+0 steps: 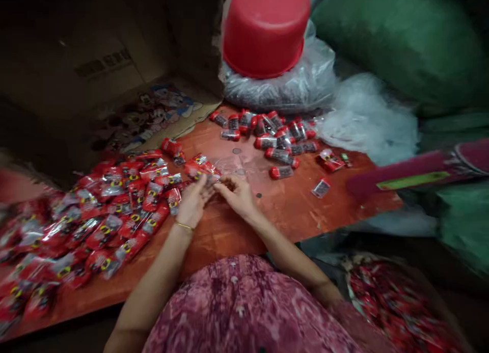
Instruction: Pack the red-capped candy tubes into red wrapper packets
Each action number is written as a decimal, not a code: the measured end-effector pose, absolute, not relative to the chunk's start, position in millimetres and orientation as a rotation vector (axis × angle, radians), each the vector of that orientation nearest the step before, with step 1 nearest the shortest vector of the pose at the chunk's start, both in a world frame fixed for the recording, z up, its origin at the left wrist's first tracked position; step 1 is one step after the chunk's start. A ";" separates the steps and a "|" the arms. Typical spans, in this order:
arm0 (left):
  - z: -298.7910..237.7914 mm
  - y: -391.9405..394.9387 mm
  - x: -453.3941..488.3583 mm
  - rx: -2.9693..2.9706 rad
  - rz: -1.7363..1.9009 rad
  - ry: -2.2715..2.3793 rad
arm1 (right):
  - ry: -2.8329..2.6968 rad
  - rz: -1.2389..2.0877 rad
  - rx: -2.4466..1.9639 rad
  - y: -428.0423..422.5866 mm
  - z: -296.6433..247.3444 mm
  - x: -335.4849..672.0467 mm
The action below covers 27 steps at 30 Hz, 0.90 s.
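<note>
Both my hands meet at the middle of an orange-brown board (267, 210). My left hand (194, 200), with a thin gold bangle at the wrist, has its fingers curled near a red packet (202, 170). My right hand (237, 192) is curled beside it, fingertips touching the left hand's. What they pinch between them is too blurred to name; a clear plastic bag (233, 165) lies just beyond the fingers. A big heap of red-and-clear packets (95, 225) spreads to the left. Several small tubes with red caps (275, 136) lie at the far side.
An upturned red bucket (265, 29) sits on a clear bag of dark contents (282, 90). A cardboard box (95, 62) with a cartoon print stands at the back left. Green sacks (401, 42) and white plastic (367, 118) fill the right. More red packets (397, 302) lie lower right.
</note>
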State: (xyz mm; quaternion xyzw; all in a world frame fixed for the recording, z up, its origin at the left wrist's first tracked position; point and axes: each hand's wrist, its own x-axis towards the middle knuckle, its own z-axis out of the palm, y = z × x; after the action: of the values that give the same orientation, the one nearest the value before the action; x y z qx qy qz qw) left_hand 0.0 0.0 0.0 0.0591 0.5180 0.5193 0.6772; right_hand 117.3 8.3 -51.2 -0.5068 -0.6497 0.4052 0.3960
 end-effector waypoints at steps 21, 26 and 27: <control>-31.2 26.6 -27.3 1.969 0.501 1.987 | -1.924 -0.051 -1.769 -16.7 -88.6 229.1; -37.0 24.9 -15.0 1.999 0.431 2.056 | -1.893 -0.051 -1.759 -13.7 -88.8 230.4; -38.3 24.4 -11.0 1.989 0.447 2.070 | -1.889 -0.053 -1.754 -13.3 -89.1 230.3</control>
State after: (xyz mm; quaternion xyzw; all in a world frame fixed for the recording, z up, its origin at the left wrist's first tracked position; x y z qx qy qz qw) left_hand -11.0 24.4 -38.3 0.6798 0.7075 0.1529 0.1181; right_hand 230.3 -13.3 -89.1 -0.6536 -0.7037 -0.0199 0.2780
